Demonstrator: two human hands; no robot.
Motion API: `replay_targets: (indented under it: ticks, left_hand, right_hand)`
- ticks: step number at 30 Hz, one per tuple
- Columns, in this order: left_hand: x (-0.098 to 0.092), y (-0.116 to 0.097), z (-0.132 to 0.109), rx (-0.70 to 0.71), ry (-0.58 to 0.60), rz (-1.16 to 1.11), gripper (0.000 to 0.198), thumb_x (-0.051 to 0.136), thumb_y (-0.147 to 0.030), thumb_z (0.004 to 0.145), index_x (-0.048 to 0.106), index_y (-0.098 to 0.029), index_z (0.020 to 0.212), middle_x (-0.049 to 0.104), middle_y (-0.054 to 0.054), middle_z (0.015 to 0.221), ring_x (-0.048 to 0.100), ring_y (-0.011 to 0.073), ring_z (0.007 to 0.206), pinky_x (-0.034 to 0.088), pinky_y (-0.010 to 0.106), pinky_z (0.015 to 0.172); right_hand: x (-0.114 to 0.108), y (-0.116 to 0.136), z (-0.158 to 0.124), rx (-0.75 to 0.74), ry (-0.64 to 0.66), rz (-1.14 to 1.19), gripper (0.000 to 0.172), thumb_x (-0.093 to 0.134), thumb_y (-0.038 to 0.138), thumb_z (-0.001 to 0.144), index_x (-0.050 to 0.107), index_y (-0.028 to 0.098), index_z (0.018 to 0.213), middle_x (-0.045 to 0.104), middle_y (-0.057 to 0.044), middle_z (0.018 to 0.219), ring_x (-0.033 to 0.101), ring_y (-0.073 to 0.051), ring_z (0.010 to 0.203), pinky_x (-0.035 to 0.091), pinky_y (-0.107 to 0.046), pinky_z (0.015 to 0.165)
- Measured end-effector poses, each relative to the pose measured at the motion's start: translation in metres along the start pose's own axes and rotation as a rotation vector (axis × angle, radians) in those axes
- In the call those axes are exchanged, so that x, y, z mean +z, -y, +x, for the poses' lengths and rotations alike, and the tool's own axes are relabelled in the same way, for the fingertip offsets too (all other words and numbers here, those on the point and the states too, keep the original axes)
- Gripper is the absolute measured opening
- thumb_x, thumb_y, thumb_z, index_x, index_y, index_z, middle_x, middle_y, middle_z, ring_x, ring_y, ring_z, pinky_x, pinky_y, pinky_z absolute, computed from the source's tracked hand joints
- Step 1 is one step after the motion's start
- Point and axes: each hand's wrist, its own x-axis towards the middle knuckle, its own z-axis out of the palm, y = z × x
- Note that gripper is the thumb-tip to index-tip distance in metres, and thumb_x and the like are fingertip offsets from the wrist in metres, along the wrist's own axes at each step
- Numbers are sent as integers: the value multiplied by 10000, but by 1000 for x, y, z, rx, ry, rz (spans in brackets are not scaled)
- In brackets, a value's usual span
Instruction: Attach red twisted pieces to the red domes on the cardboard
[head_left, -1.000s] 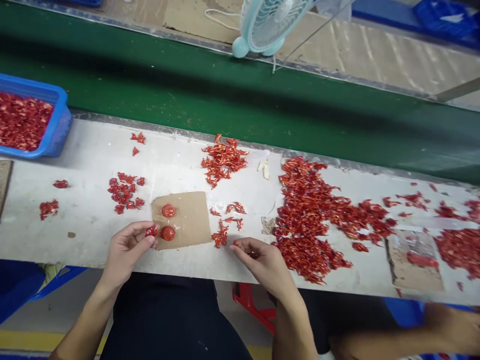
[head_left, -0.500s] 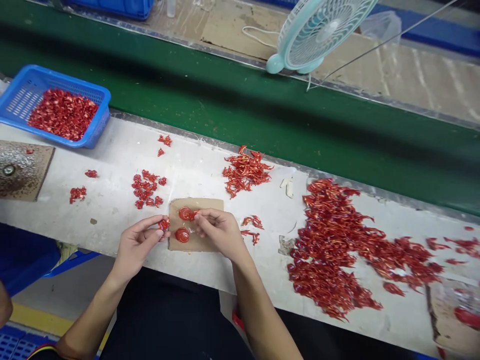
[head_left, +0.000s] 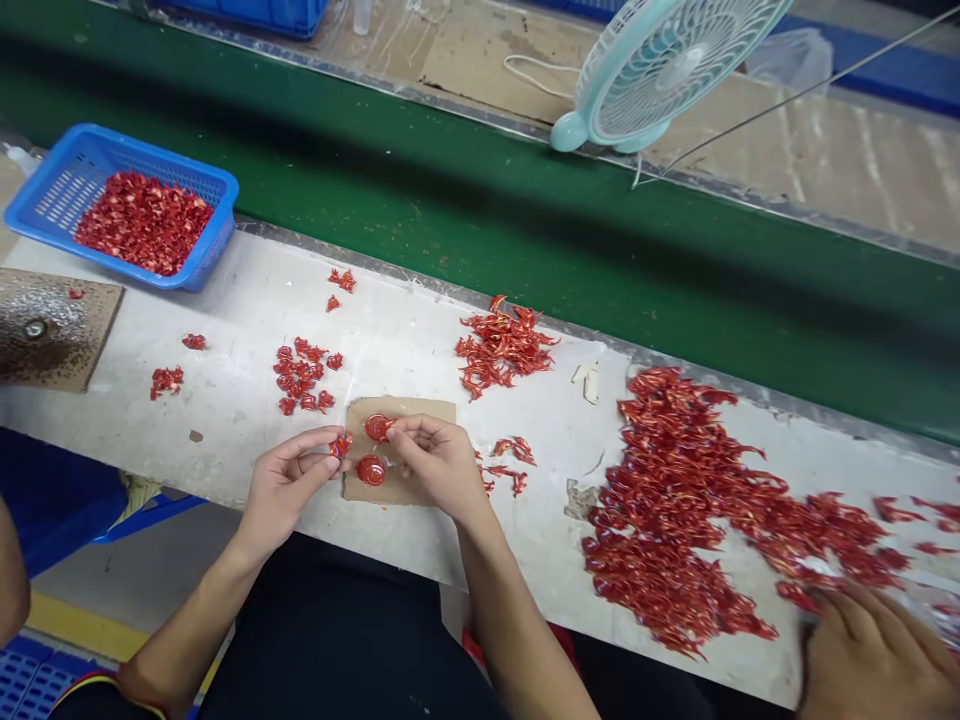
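Observation:
Pinched in my left hand point(head_left: 296, 478) is a small red part point(head_left: 341, 444) with bluish glints, held just left of a piece of cardboard point(head_left: 420, 492). On that cardboard are two shallow round pools of glossy red stuff, the nearer one point(head_left: 371, 470) lying free. My right hand point(head_left: 435, 455) pinches a small red piece point(head_left: 389, 427), its tip at the farther red pool point(head_left: 376, 427). Fingers cover most of this piece, so its exact kind is unclear. To the left sits a cluster of assembled-looking red parts point(head_left: 304, 375).
A blue basket point(head_left: 225, 215) of small red bits stands at the left. Red claw-like pieces form a pile point(head_left: 502, 350) behind my right hand and a large heap point(head_left: 675, 520) to the right. Another person's hand point(head_left: 874, 640) reaches in at lower right. A fan point(head_left: 667, 75) stands beyond the green strip.
Another person's hand has come in at the lower right, beside the large heap. My hands keep nearly the same pose at the cardboard; the whole view has shifted slightly.

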Motion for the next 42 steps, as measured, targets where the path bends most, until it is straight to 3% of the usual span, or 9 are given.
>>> replay_targets:
  ticks: [8, 14, 21, 28, 36, 42]
  left_hand:
    - [11, 2, -2, -17, 69, -71, 312, 799, -286, 837, 780, -226, 1143, 769, 90, 1210, 780, 194, 862, 632, 287, 796]
    - [20, -4, -3, 74, 85, 12, 261, 808, -255, 827, 800, -246, 1087, 786, 60, 1157, 743, 199, 1041, 610, 266, 885]
    - [23, -9, -5, 121, 64, 59, 222, 800, -240, 831, 810, -275, 1050, 785, 40, 1163, 741, 200, 1074, 608, 271, 918]
    - [26, -7, -4, 141, 56, -5, 241, 794, -219, 836, 806, -271, 1071, 771, 56, 1209, 721, 220, 1144, 598, 312, 983]
    - [34, -7, -7, 250, 42, 91, 219, 765, -206, 863, 810, -279, 1064, 754, 64, 1198, 725, 198, 1115, 610, 268, 937]
    - [42, -3, -14, 273, 102, 153, 241, 751, -210, 874, 796, -289, 1098, 750, 68, 1204, 730, 206, 1105, 627, 289, 910]
  right_hand:
    - [1, 8, -13, 109, 126, 270, 327, 852, 481, 737, 722, 183, 771, 634, 16, 622, 467, -75, 440, 414, -186, 360]
    - [10, 16, -23, -9, 171, 205, 263, 836, 421, 790, 723, 185, 812, 598, 41, 573, 479, -69, 435, 459, -178, 397]
    - [18, 19, -29, -77, 74, 103, 250, 791, 426, 841, 721, 186, 854, 599, 34, 610, 498, -82, 499, 494, -184, 433]
    - [23, 11, -38, -200, -47, 25, 155, 761, 357, 882, 767, 207, 921, 710, -13, 741, 593, -107, 576, 519, -203, 490]
    - [29, 8, -49, -209, -133, 106, 134, 794, 305, 850, 738, 223, 941, 772, -33, 856, 709, -150, 716, 610, -263, 656]
    - [24, 1, -54, -258, -191, 124, 167, 786, 279, 861, 653, 231, 950, 721, -7, 825, 692, -135, 738, 588, -244, 681]
